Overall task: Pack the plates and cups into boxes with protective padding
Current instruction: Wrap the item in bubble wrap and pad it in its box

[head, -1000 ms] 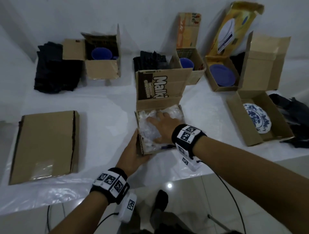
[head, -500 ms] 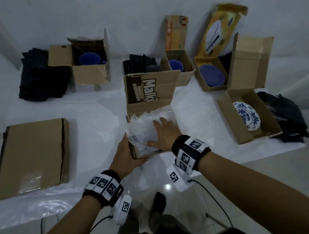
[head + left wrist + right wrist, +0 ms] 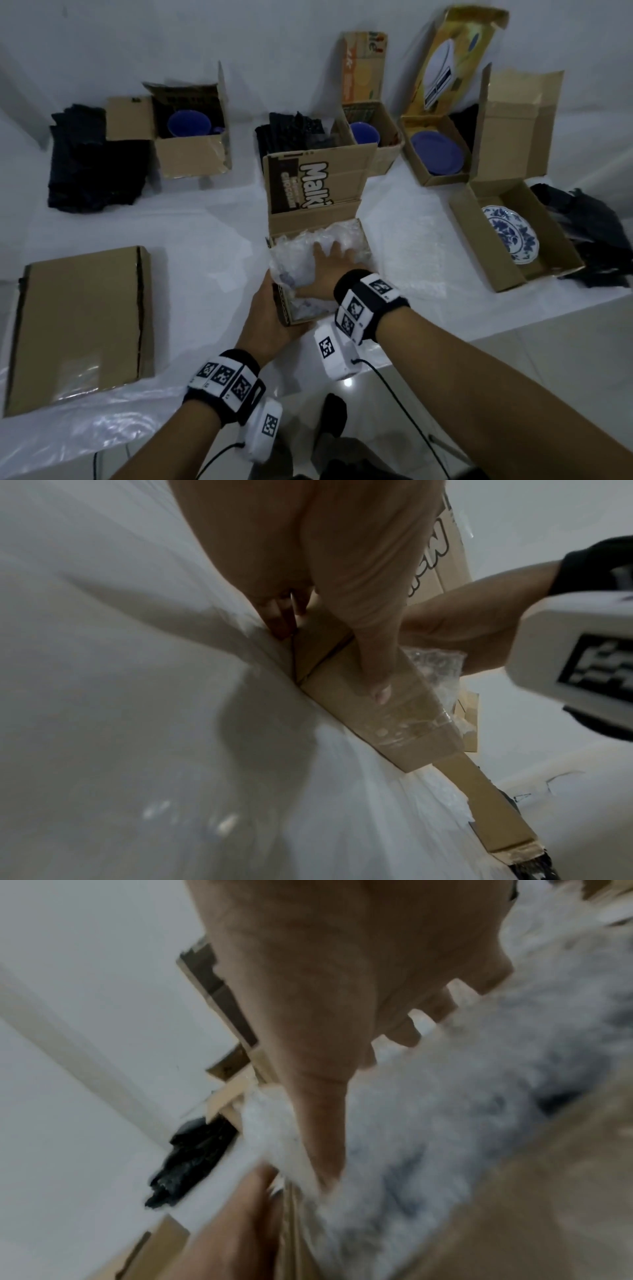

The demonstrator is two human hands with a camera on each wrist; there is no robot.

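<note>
Item: Malkist box, open, lid flap upright. My landmark; every place below is given from it.

Contents: bubble wrap, crumpled, filling the box and bulging over its left rim. What lies under it I cannot tell; bluish patches show through.

Right hand: inside the box, fingers straight and spread, palm flat on the wrap, pressing it down. Holds nothing.

Left hand: at the box's near-left corner, fingers and thumb curled round the wall, thumb lying along the near side, steadying it.

Behind the box: dark cloth. Behind and right: a small box with a blue cup, then a yellow box with a blue plate. Right: an open box with a blue-and-white plate; a sheet of wrap lies flat on the table between. Behind and left: a box holding a blue cup, dark cloth just beside it. Left: a shut flat box.

Handling, my estimate: wrap is light, soft and springy, so it wants a broad flat press, not a pinch. The cardboard is thin and light and will skid on the plastic table cover; grip it at a corner, where the wall is stiffest. The crockery is likely brittle; take plates by the rim with both hands.
</note>
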